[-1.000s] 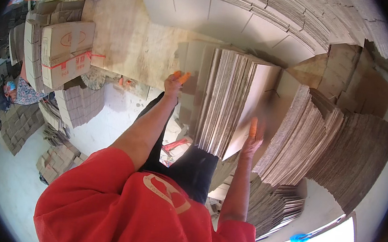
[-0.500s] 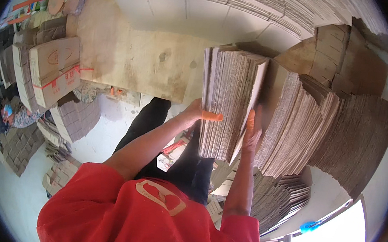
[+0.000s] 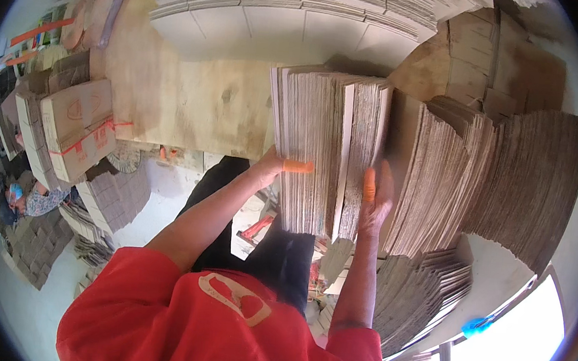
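Bright daylight enters through an opening [image 3: 514, 355] at the lower right of a pale-floored room crowded with cardboard. Across the upper middle runs a wooden worktop [image 3: 179, 95], with long layers of flat pale cardboard [image 3: 295, 33] piled along its far side. Upright between the two hands is a thick block of cardboard sheets [image 3: 314, 131], corrugated edges facing up; a pale strip divides it into a wider left part and a narrower right part. Its lower end shows against the person's dark trousers [image 3: 285, 259].

The left hand [image 3: 271, 168] holds the block at its left side, an orange-covered thumb [image 3: 298, 167] lying across the edges and the other fingers out of sight. At the opposite face, the right hand [image 3: 378, 196] is raised and opened out, its thumb also in orange; how firmly it presses cannot be told. Just beside it leans another row of sheets [image 3: 436, 186], then a darker one [image 3: 529, 181].

Off to the left are a carton [image 3: 77, 124] with a red band and, lower down, another person [image 3: 43, 199] among cardboard bundles.
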{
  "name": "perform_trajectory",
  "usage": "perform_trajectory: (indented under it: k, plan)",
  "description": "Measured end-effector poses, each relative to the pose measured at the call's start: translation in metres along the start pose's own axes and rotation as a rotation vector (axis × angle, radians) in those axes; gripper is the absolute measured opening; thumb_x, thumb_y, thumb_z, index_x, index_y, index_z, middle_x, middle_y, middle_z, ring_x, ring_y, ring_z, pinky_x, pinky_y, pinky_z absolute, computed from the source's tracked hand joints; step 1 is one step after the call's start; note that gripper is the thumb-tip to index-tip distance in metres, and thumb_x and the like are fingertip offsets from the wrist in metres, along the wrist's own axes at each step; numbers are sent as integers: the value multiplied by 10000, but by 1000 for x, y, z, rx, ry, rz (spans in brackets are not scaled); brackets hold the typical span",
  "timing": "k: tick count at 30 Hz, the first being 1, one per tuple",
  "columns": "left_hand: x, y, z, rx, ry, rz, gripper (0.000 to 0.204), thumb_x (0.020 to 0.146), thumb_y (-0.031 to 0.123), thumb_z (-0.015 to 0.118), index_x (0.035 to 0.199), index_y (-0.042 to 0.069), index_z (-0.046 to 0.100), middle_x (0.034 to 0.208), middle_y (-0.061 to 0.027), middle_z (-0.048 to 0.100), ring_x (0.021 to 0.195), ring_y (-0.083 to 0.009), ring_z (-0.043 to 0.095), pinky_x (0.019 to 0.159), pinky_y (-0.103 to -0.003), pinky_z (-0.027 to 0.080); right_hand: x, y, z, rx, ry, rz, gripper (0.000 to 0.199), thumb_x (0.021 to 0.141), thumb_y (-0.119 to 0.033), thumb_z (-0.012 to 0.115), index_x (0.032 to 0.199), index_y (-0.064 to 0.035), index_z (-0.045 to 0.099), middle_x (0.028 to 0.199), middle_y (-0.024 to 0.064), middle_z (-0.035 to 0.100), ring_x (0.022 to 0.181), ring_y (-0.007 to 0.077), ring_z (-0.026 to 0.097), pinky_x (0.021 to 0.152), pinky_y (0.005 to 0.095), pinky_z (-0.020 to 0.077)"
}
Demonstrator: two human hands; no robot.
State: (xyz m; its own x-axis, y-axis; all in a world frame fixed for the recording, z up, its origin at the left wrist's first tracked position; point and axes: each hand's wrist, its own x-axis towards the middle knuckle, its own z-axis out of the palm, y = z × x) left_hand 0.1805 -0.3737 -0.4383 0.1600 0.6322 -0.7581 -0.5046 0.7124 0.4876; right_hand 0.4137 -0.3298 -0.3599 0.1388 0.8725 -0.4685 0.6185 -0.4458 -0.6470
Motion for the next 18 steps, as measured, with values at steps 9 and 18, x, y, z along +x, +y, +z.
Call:
perform_trajectory:
  k: [9,18]
  plan:
    - [-37,27,-8,-2,-64,-121,379,594,-85,723,958,-64,619,833,-174,675,721,-241,674,647,-335,564,-7,2,21,443,-189,-5,905,818,-309,715,1464,-2,160,1395,202,388,1250,266,409,1050,332,317]
    - [-154,96,-103,-193,249,-49,558,516,-103,702,1060,-38,597,1070,-155,634,872,-293,653,763,-397,550,-72,-148,-16,-60,-168,-390,1039,789,-462,682,1462,26,58,1490,311,114,1404,429,90,1100,582,67]
